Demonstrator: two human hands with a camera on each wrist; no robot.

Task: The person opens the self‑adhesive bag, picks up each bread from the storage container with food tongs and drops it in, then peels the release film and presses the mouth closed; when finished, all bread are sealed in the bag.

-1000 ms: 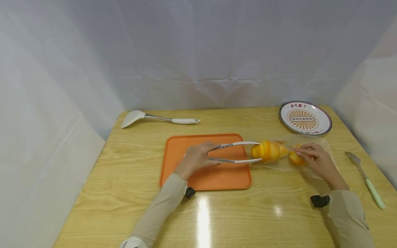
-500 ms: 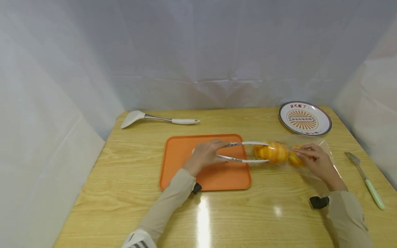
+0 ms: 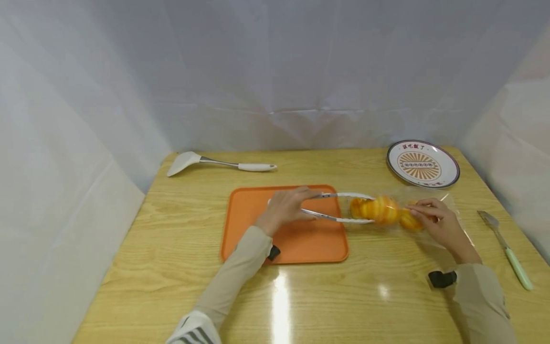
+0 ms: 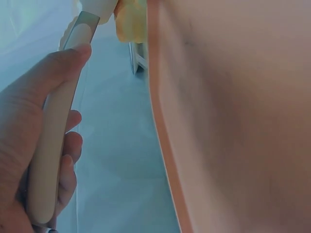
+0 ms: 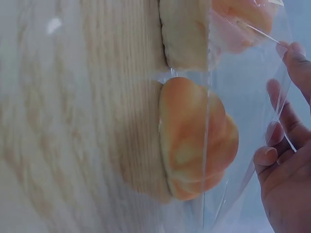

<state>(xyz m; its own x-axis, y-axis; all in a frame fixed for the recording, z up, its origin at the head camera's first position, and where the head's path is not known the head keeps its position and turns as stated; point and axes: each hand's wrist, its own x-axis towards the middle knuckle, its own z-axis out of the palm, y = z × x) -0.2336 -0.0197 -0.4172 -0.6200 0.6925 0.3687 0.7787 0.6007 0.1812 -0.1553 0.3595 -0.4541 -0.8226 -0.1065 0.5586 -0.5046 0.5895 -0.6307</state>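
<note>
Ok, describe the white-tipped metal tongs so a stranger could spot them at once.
On the pale wooden table, find the orange rectangular tray. The left hand over it grips the tongs. Unlike the long white-handled utensil, they have two slim prongs.

Table, pale wood grain. On it: orange tray, centre; white-headed utensil, far left; patterned round plate, far right; green-handled utensil, right edge; clear bag containing bread.

One tray, one plate (plus two hands)
</note>
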